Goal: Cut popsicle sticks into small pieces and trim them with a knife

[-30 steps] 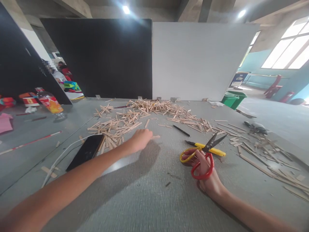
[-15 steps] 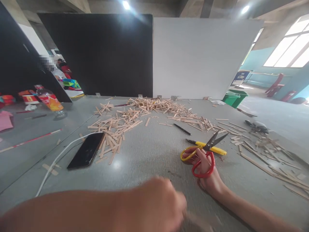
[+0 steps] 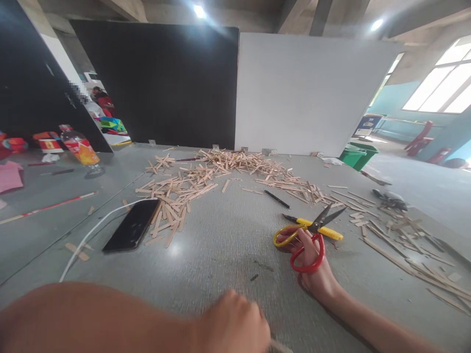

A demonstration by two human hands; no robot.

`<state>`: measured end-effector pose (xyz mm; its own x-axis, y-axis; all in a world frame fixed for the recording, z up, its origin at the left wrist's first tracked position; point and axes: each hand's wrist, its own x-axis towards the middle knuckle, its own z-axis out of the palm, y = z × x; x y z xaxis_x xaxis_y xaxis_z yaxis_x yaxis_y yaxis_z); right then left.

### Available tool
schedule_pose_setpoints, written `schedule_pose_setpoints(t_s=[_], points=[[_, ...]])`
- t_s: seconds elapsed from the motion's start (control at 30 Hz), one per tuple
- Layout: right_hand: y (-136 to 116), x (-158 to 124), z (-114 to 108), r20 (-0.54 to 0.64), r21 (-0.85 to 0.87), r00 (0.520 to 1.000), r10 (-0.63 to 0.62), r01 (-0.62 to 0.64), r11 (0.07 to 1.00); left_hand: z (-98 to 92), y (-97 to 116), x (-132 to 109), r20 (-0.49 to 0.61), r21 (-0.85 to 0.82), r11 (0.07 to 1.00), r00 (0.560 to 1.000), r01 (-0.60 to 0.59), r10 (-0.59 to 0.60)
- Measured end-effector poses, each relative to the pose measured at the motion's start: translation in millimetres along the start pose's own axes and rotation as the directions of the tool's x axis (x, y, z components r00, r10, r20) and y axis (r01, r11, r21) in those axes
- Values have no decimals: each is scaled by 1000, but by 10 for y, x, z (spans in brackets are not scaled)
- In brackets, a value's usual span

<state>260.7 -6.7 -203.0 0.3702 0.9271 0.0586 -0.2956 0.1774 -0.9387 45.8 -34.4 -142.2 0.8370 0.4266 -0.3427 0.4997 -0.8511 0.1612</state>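
Observation:
My right hand (image 3: pixel 312 255) is closed on scissors (image 3: pixel 317 228) with one yellow and one red handle, their blades spread and pointing away. Beneath the scissors lies a yellow utility knife (image 3: pixel 329 233), flat on the grey table. Low in the middle, my left hand (image 3: pixel 239 323) is curled into a fist, slightly blurred. A pale strip that looks like wood (image 3: pixel 280 346) pokes out from its right side, mostly cut off by the bottom edge. Dark crumbs (image 3: pixel 254 277) lie on the table between the hands.
Many small wooden sticks (image 3: pixel 176 196) lie in an arc across the table (image 3: pixel 217 245). A phone (image 3: pixel 132 226) with a white cable is at left, a bottle (image 3: pixel 79 149) behind it. A black pen (image 3: pixel 277 199) lies centrally; long wood strips (image 3: pixel 390 255) are at right.
My left hand has moved a little down and left, so less of the strip shows. The right hand with the scissors has hardly moved. The camera view has shifted slightly.

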Motion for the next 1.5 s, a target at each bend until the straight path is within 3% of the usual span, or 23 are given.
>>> schedule_pose_setpoints(t_s=[0.1,0.27,0.37,0.43,0.5,0.57,0.63,0.73,0.8,0.87,0.97,1.13,1.23,1.37,1.43,1.5], points=[[-25,-21,11,9,-3,1000,13,-13,1000,-267,-500,153,27,74,981,983,178,-181],[-33,-32,15,8,0,1000,8,-8,1000,-673,-1364,391,-127,106,877,881,470,-456],[-21,-24,10,7,2,1000,7,-7,1000,-809,-1693,484,-211,64,831,821,553,-530],[-20,-20,7,5,3,1000,8,-8,1000,-871,-1806,513,-238,41,820,803,571,-547],[-24,-15,4,-2,15,1000,9,-9,1000,-904,-1806,519,-252,30,829,807,558,-534],[-33,-4,0,-22,39,1000,10,-9,999,-885,-1667,509,-258,29,863,838,504,-480],[-43,14,-8,-66,76,998,8,-3,997,-800,-1383,481,-244,33,923,899,383,-364],[-56,45,-22,-155,137,988,-2,24,990,-587,-809,408,-161,44,996,984,79,-71],[-63,58,-28,-201,162,979,-17,50,986,-463,-484,371,-91,56,995,992,-84,89],[-70,61,-27,-222,166,975,-20,58,984,-410,-328,382,-47,75,988,989,-137,141],[-81,49,-19,-216,168,976,4,33,985,-483,-462,519,-49,108,994,998,-25,31],[-87,31,-4,-189,177,982,23,11,984,-758,-1119,785,-131,110,962,963,249,-234],[-85,33,-2,-174,176,985,22,9,984,-890,-1416,777,-167,89,942,937,323,-306],[-78,43,-10,-170,155,985,28,-1,988,-1052,-1566,611,-98,63,967,966,248,-241],[-70,49,-19,-167,144,985,33,-9,990,-1111,-1489,498,-17,46,988,989,150,-149],[-56,56,-29,-157,136,987,31,-10,991,-1123,-1285,354,97,22,1000,995,8,-10]])
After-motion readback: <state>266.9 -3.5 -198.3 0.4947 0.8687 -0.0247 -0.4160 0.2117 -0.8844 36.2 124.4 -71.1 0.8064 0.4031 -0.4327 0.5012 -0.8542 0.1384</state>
